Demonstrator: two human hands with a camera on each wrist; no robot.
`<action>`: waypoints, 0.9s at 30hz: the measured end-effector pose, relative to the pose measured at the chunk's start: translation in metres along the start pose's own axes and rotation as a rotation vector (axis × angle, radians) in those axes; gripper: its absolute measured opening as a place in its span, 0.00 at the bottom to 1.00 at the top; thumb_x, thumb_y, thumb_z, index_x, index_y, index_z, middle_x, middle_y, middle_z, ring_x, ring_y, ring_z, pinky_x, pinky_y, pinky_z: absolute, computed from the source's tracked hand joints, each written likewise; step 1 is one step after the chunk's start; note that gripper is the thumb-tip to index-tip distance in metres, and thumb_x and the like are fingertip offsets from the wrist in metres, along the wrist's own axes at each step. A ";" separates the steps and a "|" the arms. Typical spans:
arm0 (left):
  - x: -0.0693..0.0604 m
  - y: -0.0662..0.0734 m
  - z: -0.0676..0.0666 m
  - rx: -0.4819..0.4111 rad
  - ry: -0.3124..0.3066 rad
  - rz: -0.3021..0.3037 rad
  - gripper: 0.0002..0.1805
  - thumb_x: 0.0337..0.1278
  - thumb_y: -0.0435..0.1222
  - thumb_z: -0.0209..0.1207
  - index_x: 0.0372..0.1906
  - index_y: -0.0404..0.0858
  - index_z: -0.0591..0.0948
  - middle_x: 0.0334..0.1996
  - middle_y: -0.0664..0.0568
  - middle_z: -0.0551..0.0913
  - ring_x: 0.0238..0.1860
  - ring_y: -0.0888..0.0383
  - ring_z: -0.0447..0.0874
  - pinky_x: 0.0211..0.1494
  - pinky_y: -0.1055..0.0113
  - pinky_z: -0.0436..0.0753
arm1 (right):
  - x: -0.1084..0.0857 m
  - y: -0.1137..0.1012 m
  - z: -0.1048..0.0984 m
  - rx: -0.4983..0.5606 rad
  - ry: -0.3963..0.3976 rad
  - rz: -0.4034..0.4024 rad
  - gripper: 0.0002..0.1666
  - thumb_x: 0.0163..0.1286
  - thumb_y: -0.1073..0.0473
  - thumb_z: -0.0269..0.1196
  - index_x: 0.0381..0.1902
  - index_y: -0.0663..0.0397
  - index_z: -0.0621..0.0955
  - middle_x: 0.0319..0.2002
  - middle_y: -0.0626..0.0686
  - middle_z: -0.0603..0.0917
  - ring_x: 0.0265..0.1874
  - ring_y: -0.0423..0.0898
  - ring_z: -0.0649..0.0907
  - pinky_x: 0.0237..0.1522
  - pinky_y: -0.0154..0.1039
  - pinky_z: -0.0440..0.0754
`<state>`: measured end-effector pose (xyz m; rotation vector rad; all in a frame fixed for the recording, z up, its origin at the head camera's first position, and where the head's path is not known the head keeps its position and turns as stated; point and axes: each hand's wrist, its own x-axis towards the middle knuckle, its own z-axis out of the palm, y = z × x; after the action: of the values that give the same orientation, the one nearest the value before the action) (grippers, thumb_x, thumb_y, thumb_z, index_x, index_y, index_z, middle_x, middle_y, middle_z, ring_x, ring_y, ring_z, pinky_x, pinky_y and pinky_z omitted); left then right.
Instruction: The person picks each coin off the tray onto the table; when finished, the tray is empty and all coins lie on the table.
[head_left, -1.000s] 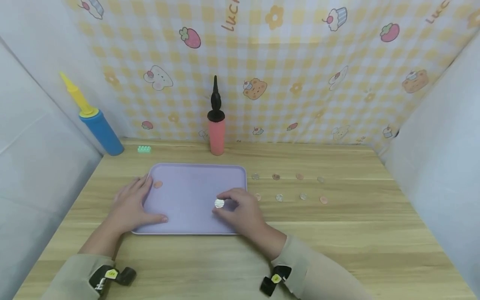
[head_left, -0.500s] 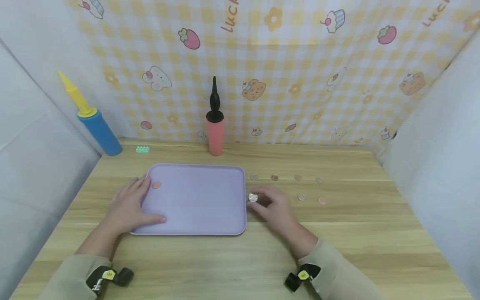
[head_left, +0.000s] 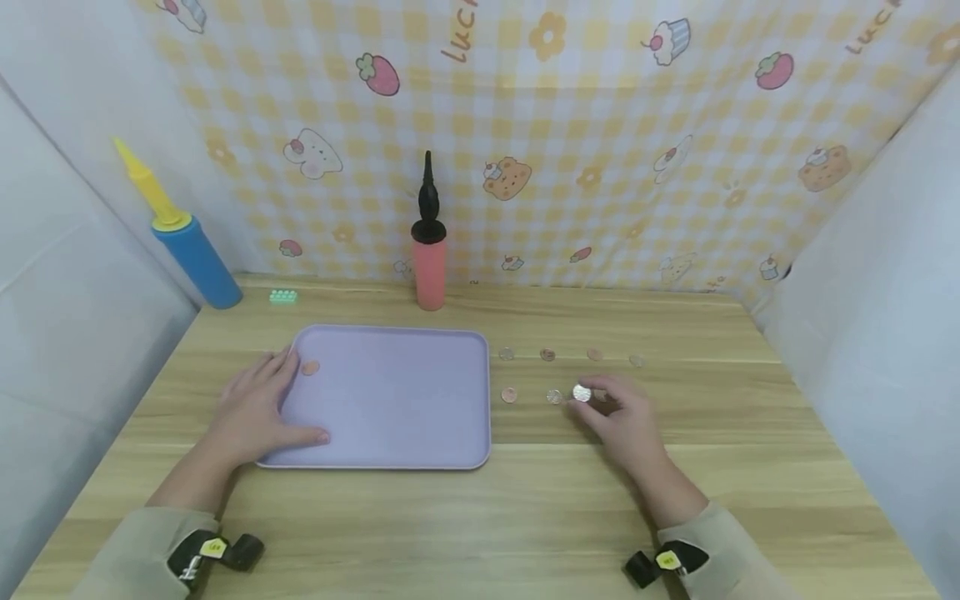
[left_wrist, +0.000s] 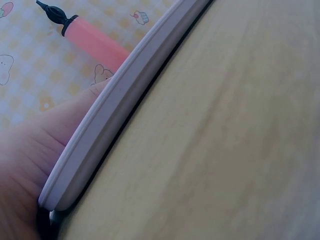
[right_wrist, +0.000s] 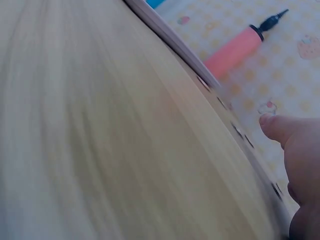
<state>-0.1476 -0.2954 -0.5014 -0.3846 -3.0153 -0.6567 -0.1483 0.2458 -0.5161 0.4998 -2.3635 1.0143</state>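
Observation:
Between thumb and forefinger, my right hand [head_left: 626, 423] pinches a shiny silver coin [head_left: 582, 393] over the lower row of coins. My left hand [head_left: 251, 412] rests across the left side of a purple tray [head_left: 390, 454], fingers at its rim and thumb stretched over its floor. A copper-coloured coin [head_left: 311, 367] lies in the tray close to those fingertips. In the left wrist view the tray rim [left_wrist: 100, 117] crosses in front of the hand. The right wrist view shows the thumb [right_wrist: 280, 129], but the held coin is hidden there.
Right of the tray, silver and copper coins lie in two rows, among them a copper coin [head_left: 509, 395] and a silver coin [head_left: 554, 397]. Behind stand a pink hand pump [head_left: 430, 275] and a leaning blue pump [head_left: 201, 262]. A green toy brick [head_left: 283, 296] lies at the back.
My right hand has moved right with the silver coin, from above the tray to over the lower coin row. The left hand has stayed on the tray.

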 end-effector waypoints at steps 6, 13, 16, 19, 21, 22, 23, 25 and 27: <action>-0.001 0.001 0.000 -0.002 -0.002 -0.007 0.81 0.35 0.71 0.78 0.84 0.25 0.51 0.83 0.29 0.52 0.80 0.23 0.48 0.72 0.19 0.47 | -0.009 0.019 -0.024 -0.064 0.060 0.043 0.22 0.50 0.70 0.85 0.43 0.57 0.91 0.41 0.53 0.92 0.42 0.48 0.87 0.48 0.23 0.79; 0.000 0.001 0.000 0.004 0.005 -0.004 0.81 0.34 0.71 0.78 0.84 0.26 0.52 0.83 0.28 0.53 0.79 0.23 0.49 0.71 0.19 0.48 | -0.019 0.036 -0.048 -0.085 0.104 0.094 0.21 0.50 0.72 0.84 0.43 0.58 0.91 0.37 0.54 0.92 0.33 0.37 0.87 0.43 0.19 0.79; 0.000 0.000 -0.001 0.004 0.000 -0.011 0.81 0.35 0.71 0.78 0.84 0.26 0.51 0.83 0.29 0.53 0.79 0.23 0.49 0.71 0.19 0.48 | -0.021 0.043 -0.057 -0.108 0.116 0.128 0.21 0.52 0.71 0.84 0.44 0.58 0.91 0.38 0.56 0.92 0.33 0.29 0.86 0.44 0.17 0.77; 0.001 0.000 -0.001 0.002 -0.010 -0.019 0.81 0.36 0.71 0.78 0.84 0.26 0.51 0.83 0.29 0.52 0.80 0.23 0.48 0.71 0.19 0.48 | -0.023 0.049 -0.067 -0.149 0.122 0.180 0.21 0.53 0.68 0.85 0.44 0.58 0.91 0.39 0.56 0.92 0.35 0.24 0.83 0.45 0.16 0.75; 0.001 0.001 -0.001 0.001 -0.015 -0.023 0.81 0.36 0.72 0.77 0.84 0.27 0.51 0.84 0.29 0.51 0.80 0.23 0.47 0.72 0.19 0.47 | -0.024 0.053 -0.074 -0.187 0.119 0.216 0.20 0.53 0.66 0.85 0.44 0.57 0.91 0.39 0.57 0.93 0.37 0.25 0.83 0.46 0.17 0.74; 0.001 0.001 0.000 0.001 -0.016 -0.023 0.81 0.36 0.72 0.77 0.84 0.27 0.51 0.84 0.29 0.51 0.80 0.23 0.47 0.72 0.19 0.47 | -0.025 0.055 -0.079 -0.206 0.115 0.233 0.20 0.54 0.65 0.85 0.45 0.57 0.91 0.40 0.57 0.93 0.38 0.26 0.83 0.46 0.17 0.73; 0.001 0.001 0.000 0.003 -0.018 -0.023 0.81 0.36 0.72 0.77 0.84 0.27 0.51 0.84 0.29 0.51 0.80 0.23 0.47 0.72 0.19 0.47 | -0.026 0.058 -0.084 -0.227 0.112 0.250 0.20 0.54 0.64 0.85 0.45 0.57 0.91 0.40 0.57 0.93 0.39 0.28 0.83 0.46 0.18 0.72; 0.001 0.001 -0.001 0.003 -0.016 -0.022 0.81 0.36 0.72 0.77 0.84 0.27 0.51 0.84 0.30 0.51 0.80 0.23 0.47 0.72 0.19 0.47 | -0.029 0.063 -0.094 -0.252 0.097 0.292 0.20 0.56 0.62 0.85 0.46 0.57 0.91 0.41 0.58 0.92 0.41 0.29 0.81 0.46 0.19 0.71; 0.001 0.001 -0.001 0.006 -0.013 -0.019 0.81 0.36 0.72 0.77 0.84 0.26 0.51 0.84 0.30 0.51 0.80 0.23 0.47 0.72 0.18 0.47 | -0.031 0.071 -0.105 -0.254 0.061 0.329 0.21 0.58 0.60 0.84 0.48 0.57 0.90 0.43 0.60 0.92 0.40 0.25 0.80 0.45 0.19 0.71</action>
<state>-0.1483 -0.2951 -0.5004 -0.3616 -3.0366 -0.6488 -0.1276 0.3745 -0.5124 -0.0167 -2.5222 0.8308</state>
